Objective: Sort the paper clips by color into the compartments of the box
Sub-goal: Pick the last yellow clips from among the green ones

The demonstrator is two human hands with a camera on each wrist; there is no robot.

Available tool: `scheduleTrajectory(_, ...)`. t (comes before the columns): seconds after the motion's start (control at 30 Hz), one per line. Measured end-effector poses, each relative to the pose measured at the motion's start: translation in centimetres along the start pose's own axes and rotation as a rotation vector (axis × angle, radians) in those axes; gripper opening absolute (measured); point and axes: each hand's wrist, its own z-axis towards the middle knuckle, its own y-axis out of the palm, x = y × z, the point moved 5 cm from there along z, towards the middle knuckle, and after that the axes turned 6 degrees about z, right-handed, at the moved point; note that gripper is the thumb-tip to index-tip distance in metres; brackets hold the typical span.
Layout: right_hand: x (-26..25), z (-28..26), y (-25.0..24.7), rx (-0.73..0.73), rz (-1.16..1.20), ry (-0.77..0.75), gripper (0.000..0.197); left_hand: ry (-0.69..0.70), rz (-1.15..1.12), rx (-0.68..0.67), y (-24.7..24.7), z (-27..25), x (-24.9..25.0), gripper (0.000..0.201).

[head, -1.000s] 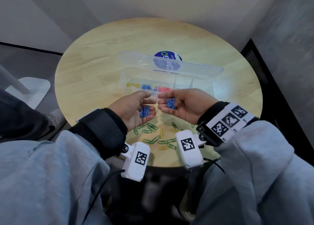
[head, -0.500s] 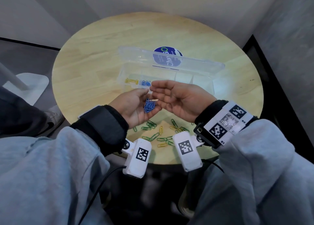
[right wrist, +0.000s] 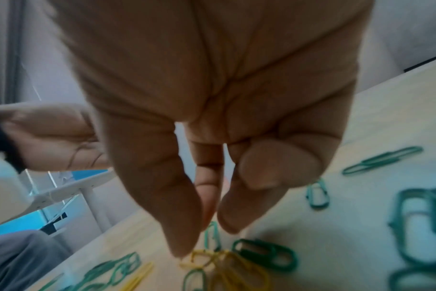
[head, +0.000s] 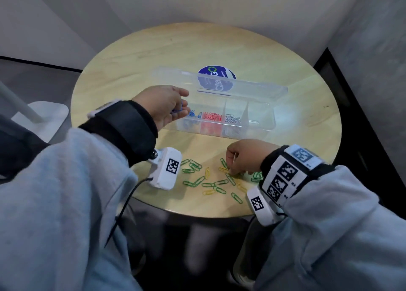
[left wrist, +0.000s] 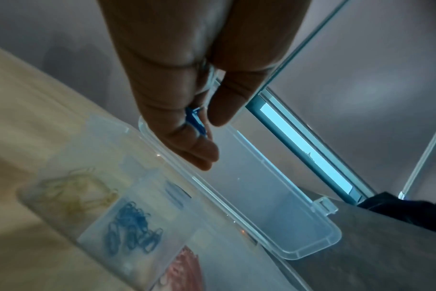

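Observation:
A clear plastic box (head: 270, 123) stands open on the round table, its lid (head: 241, 88) tipped back. Its compartments hold yellow clips (left wrist: 80, 189), blue clips (head: 194, 115) (left wrist: 132, 226), red clips (head: 212, 117) and silver clips (head: 232, 119). My left hand (head: 182, 108) (left wrist: 204, 128) hovers over the box's left end and pinches a bunch of blue clips (left wrist: 196, 123). My right hand (head: 231, 172) (right wrist: 207, 240) reaches down to the loose clips. Its thumb tip touches a yellow clip (right wrist: 202, 259) lying flat on the table.
Loose green and yellow clips (head: 211, 180) lie scattered between the box and the wooden table's near edge (head: 197, 213). A round blue sticker (head: 216, 75) shows behind the lid. A white stand base (head: 44, 117) sits on the floor at left.
The blue clips passed from my right hand into my left. My left hand then carried them over the box's left end, and my right hand dropped to the loose clips.

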Motion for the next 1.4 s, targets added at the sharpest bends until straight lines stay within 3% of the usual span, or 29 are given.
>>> scheduleTrajectory(0.2,0.8,-0.3,0.2,0.006,0.023,-0.013,0.014,0.014,0.216,0.068,1.4,1.9,1.6,0.038)
scheduleTrajectory(0.47,1.2,-0.3,-0.1,0.005,0.085,-0.028,0.011,0.052,0.509,0.042,2.3,2.5,1.7,0.040)
scheduleTrajectory(0.63,1.2,-0.3,-0.1,0.017,0.032,-0.040,0.015,0.215,0.597,-0.014,2.4,0.7,2.0,0.022)
scheduleTrajectory(0.77,0.8,-0.3,0.4,0.020,-0.017,-0.049,0.016,0.373,1.079,-0.151,4.6,-2.3,1.2,0.010)
scheduleTrajectory(0.83,0.6,-0.3,0.6,0.028,-0.043,-0.052,0.016,0.330,1.315,-0.222,5.5,-3.2,-0.5,0.011)
scheduleTrajectory(0.97,0.5,-0.1,0.8,0.041,-0.121,-0.069,0.017,0.203,1.607,-0.294,6.4,-4.2,-3.7,0.034)
scheduleTrajectory(1.2,1.2,-0.3,1.1,0.046,-0.164,-0.096,0.027,0.275,1.745,-0.385,7.7,-4.9,-6.4,0.062)
scheduleTrajectory(1.4,1.2,0.1,1.3,0.070,-0.139,-0.118,0.025,0.277,1.693,-0.353,7.6,-4.3,-6.9,0.050)
